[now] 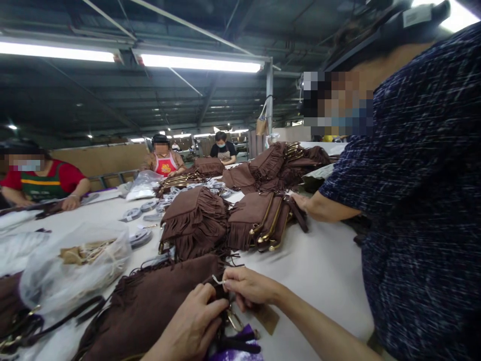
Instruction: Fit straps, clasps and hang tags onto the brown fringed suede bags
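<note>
A brown fringed bag (158, 301) lies in front of me on the white table. My left hand (193, 318) is closed at the bag's right edge, its fingers curled over the corner. Close beside it, my right hand (250, 288) pinches a thin white string (217, 281) between thumb and forefinger. A kraft paper tag (268, 320) hangs below my right hand. Between and below the hands show a gold clasp (235, 320) and a dark strap end (240, 345) over purple material. My own fingers hide where the string meets the bag.
Stacked brown fringed bags (195, 220) stand just beyond my hands. On the left is a clear plastic bag (75, 271) of tags and strings; grey coiled straps (141, 238) lie behind it. A co-worker (421, 200) leans in from the right, hand on the bags. Others sit across the table.
</note>
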### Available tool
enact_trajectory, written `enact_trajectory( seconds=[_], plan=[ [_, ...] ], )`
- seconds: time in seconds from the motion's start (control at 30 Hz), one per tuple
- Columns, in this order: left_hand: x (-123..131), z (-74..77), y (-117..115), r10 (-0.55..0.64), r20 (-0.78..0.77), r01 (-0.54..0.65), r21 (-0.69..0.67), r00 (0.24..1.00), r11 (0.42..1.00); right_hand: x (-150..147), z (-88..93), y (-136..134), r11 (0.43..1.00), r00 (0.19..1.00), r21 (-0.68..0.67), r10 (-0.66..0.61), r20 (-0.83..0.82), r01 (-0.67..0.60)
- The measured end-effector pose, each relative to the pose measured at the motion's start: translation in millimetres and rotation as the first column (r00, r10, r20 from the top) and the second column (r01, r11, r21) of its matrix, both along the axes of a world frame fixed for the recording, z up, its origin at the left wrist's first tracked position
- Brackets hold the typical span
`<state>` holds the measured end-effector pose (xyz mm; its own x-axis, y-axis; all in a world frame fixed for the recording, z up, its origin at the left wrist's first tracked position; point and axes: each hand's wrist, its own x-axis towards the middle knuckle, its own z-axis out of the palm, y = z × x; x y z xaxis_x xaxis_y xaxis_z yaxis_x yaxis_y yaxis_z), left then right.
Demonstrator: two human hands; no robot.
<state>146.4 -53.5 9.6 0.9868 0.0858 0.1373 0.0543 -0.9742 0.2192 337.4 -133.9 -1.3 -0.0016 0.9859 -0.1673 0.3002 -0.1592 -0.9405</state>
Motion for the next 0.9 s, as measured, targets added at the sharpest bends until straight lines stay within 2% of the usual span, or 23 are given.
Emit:
enact_trajectory(
  seconds=[0.2, 0.3, 0.43, 0.67, 0.77, 0.9],
  plan=[
    [-1, -2.9, 6, 0.029, 0.044, -0.032, 0.065, 0.999, 0.997, -9, -0.4, -13, 0.992, 0.991, -0.101, 0.059, -0.118, -0.071],
    [-3, -6.8, 10, 0.013, 0.114, -0.018, 0.041, 0.993, 0.999, -14, -1.3, -18, 0.995, 0.99, -0.08, 0.05, -0.131, -0.061],
    [-4, -13.8, 13, 0.069, 0.18, -0.07, 0.002, 0.981, 0.998, -13, -2.0, -14, 0.999, 1.0, -0.036, 0.013, 0.001, -0.013],
    [-8, -21.0, 20, 0.062, 0.391, -0.018, -0.116, 0.918, 0.993, -20, -2.5, 8, 0.99, 0.97, -0.006, 0.142, 0.196, -0.144],
    [-13, -17.9, 24, 0.106, 0.458, -0.027, -0.176, 0.883, 0.984, -24, 4.8, 13, 0.979, 0.923, 0.035, 0.177, 0.341, -0.2],
    [-16, -14.6, 28, 0.187, 0.483, -0.094, -0.209, 0.856, 0.973, -22, 20.0, 8, 0.948, 0.801, 0.127, 0.171, 0.574, -0.293]
  ],
)
